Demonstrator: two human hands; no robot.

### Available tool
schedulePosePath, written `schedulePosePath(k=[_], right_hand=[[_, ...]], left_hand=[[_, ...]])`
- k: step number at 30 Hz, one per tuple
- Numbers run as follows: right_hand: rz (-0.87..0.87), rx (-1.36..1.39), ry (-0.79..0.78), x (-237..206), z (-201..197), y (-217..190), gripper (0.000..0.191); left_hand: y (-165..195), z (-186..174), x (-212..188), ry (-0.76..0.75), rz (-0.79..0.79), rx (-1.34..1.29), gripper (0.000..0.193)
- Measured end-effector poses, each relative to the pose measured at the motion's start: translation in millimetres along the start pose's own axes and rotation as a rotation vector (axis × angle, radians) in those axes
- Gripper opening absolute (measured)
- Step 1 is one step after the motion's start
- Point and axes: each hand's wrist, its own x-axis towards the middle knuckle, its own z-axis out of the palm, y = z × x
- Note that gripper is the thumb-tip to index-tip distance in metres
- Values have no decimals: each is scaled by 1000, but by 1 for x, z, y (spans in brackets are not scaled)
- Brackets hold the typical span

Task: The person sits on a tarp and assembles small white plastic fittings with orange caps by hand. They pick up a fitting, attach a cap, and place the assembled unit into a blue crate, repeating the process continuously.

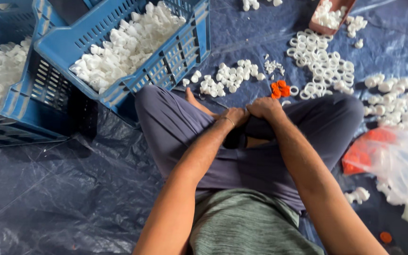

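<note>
At the far left a blue slatted plastic crate [5,101] holds white plastic pieces, and a second blue plastic crate [166,61] leans tilted on its rim, heaped with the same small white moulded parts [119,45]. Both stand on a dark blue plastic ground sheet [48,189]. The left hand [234,115] and the right hand [265,107] meet knuckle to knuckle over the crossed legs in grey trousers [175,123], both curled closed; whether they grip anything cannot be told, since the fingers hide whatever lies between them. Just beyond the right hand lies a small cluster of orange plastic caps [278,89] (too small to tell their long axis or facing), near but apart from the knuckles. Further right, white plastic rings [317,61] lie flat in a spread, then a clear plastic bag of orange pieces [388,156].
</note>
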Motion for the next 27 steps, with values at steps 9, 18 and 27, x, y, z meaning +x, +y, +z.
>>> schedulePosePath(k=[9, 18, 27], right_hand=[[-32, -56, 9, -28, 27, 3, 44], [-92, -13, -191, 58, 85, 43, 41], [-56, 554, -214, 156, 80, 93, 39]], left_hand=[[23, 32, -28, -126, -96, 18, 40], [0, 39, 16, -204, -211, -67, 38], [-98, -170, 150, 816, 154, -260, 13]])
